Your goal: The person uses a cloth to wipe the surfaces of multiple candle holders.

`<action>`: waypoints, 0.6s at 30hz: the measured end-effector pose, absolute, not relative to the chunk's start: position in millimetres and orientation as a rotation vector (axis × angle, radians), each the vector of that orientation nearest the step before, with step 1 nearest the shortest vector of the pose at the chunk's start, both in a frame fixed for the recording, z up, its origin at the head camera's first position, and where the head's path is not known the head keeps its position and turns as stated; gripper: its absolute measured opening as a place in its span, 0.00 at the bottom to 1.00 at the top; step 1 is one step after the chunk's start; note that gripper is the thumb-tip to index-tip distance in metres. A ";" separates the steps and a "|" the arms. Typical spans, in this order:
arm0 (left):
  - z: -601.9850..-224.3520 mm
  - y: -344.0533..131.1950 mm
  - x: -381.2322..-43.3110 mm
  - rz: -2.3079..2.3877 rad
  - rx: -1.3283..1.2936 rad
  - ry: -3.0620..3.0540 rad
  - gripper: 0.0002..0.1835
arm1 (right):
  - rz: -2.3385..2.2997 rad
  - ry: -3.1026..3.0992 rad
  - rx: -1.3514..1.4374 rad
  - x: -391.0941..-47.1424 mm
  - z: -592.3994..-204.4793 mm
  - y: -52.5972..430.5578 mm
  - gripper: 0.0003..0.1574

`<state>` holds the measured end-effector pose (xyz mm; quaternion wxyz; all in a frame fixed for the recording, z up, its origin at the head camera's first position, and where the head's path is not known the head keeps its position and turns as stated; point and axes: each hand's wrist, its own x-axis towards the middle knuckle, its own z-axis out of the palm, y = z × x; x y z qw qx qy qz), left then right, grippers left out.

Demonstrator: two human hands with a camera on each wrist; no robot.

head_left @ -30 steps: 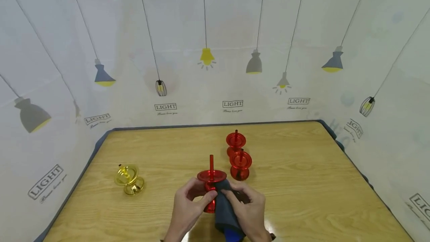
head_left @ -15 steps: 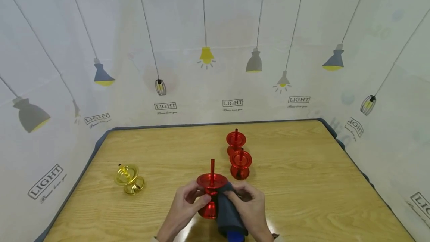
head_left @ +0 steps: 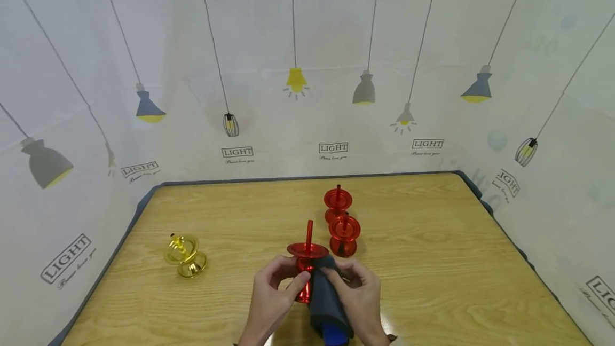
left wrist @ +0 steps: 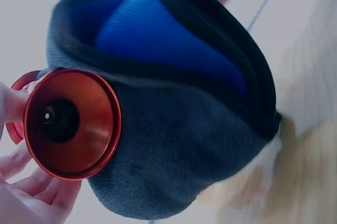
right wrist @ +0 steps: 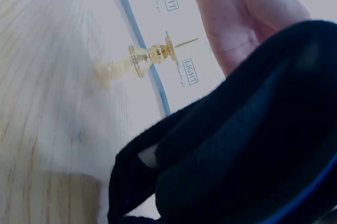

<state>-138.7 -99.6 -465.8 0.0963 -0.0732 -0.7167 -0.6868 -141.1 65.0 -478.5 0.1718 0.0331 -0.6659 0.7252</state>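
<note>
Gripped by the left hand [head_left: 273, 288], the likely slick red stand [head_left: 307, 251] is best held mid-stem, cloth [head_left: 328, 299] pinched by the right hand [head_left: 359, 292] at four o'clock.

A wood-grained table [head_left: 432, 271] is enclosed at the back and both sides by pale walls [head_left: 331, 15], printed with pendant lamps [head_left: 364, 89] and boxed "LIGHT" lettering [head_left: 333, 147]. The table is edged by a dark blue border [head_left: 470, 185].
</note>
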 end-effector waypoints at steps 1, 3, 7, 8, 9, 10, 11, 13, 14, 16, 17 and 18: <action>-465.5 -98.5 -138.4 -2.024 -0.195 -2.129 0.10 | 2.048 -1.882 0.105 -140.4 -478.2 64.8 0.09; -465.1 -96.9 -138.4 -2.024 -0.158 -2.128 0.12 | 2.035 -1.864 0.126 -139.3 -478.0 64.3 0.09; -466.0 -97.8 -138.7 -2.047 -0.114 -2.097 0.13 | 2.024 -1.852 0.143 -138.8 -479.1 62.1 0.11; -466.3 -98.5 -138.7 -2.049 -0.116 -2.093 0.13 | 2.026 -1.853 0.140 -138.7 -479.4 61.9 0.11; -466.7 -99.4 -138.6 -2.042 -0.123 -2.094 0.12 | 2.030 -1.854 0.138 -138.7 -479.5 61.8 0.11; -467.0 -100.6 -138.7 -2.032 -0.131 -2.102 0.12 | 2.032 -1.858 0.139 -138.7 -479.4 61.8 0.10; -467.2 -102.2 -138.8 -2.028 -0.148 -2.108 0.11 | 2.033 -1.865 0.137 -138.9 -479.0 62.1 0.10; -467.6 -105.5 -139.4 -2.030 -0.211 -2.122 0.10 | 2.034 -1.882 0.147 -139.5 -478.4 63.3 0.10; -468.1 -107.5 -140.0 -2.030 -0.253 -2.128 0.09 | 2.039 -1.888 0.156 -140.1 -478.3 64.0 0.10; -469.0 -111.3 -141.4 -2.038 -0.352 -2.133 0.08 | 2.048 -1.902 0.169 -141.3 -478.5 65.6 0.09; -469.6 -113.2 -142.1 -2.037 -0.408 -2.135 0.08 | 2.054 -1.910 0.172 -142.0 -478.9 66.3 0.09; -470.2 -114.9 -142.7 -2.037 -0.459 -2.140 0.08 | 2.062 -1.915 0.172 -142.5 -479.4 66.8 0.08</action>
